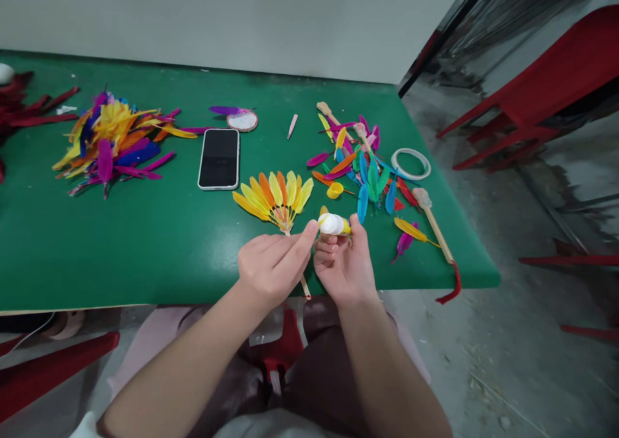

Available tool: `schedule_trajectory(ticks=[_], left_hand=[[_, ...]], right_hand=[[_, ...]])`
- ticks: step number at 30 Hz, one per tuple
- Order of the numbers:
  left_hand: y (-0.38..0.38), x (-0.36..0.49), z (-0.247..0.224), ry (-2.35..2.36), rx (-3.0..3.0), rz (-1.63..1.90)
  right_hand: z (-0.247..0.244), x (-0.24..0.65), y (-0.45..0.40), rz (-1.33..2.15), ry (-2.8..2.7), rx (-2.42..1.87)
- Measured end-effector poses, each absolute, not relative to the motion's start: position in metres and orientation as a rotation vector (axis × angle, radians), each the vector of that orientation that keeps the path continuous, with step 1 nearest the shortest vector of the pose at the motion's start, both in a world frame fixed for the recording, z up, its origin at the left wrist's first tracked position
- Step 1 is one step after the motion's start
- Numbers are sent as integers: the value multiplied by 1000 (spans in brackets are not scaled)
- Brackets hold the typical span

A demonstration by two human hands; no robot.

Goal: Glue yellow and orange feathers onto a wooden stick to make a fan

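Left bare forearm point(188, 354) enters from 7 o'clock, aimed at 2. Right bare forearm point(391, 360) enters from 5, aimed at 11. Left bare hand point(271, 267): back up, index extended toward 1–2 o'clock, other fingers mostly hidden. Right bare hand point(344, 270): palm up, fingers curled in, thumb near 12. Hands close together, just off center.

The red material point(22, 106) at the far left is cut by the edge, and its form is blurred. The left hand point(275, 264) hides part of the fan's stick point(305, 286). The right hand point(344, 264) covers the lower side of the yellow-and-white tube point(334, 224). Its label is too small for reading.
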State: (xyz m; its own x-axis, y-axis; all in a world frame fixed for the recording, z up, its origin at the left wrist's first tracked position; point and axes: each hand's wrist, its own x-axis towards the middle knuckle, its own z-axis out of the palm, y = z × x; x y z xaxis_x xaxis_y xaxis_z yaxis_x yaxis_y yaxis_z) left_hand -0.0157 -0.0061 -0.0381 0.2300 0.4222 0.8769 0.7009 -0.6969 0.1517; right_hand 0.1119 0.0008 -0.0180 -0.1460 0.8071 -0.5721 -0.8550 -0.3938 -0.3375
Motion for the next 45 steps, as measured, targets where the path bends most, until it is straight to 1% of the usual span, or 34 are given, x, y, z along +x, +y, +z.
schedule_trajectory(ticks=[9,21,33,42,45], left_hand=[[-9,-12,-40,-1003,-2321,-1590],[-7,-14,-40,-1069,-2276,-1546],[-10,-13,-40,-978,-2322,-1549],[-9,-15,-40,-1021,-2228,-1651],[-7,-15,-41,-1079,-2218,-1634]], right_hand=[[-22,113,1,1763,78,-835],[-19,112,1,1791,89,-826],[-23,112,1,1773,107,-827],[-20,113,0,1812,107,-786],[-19,112,0,1827,119,-782]])
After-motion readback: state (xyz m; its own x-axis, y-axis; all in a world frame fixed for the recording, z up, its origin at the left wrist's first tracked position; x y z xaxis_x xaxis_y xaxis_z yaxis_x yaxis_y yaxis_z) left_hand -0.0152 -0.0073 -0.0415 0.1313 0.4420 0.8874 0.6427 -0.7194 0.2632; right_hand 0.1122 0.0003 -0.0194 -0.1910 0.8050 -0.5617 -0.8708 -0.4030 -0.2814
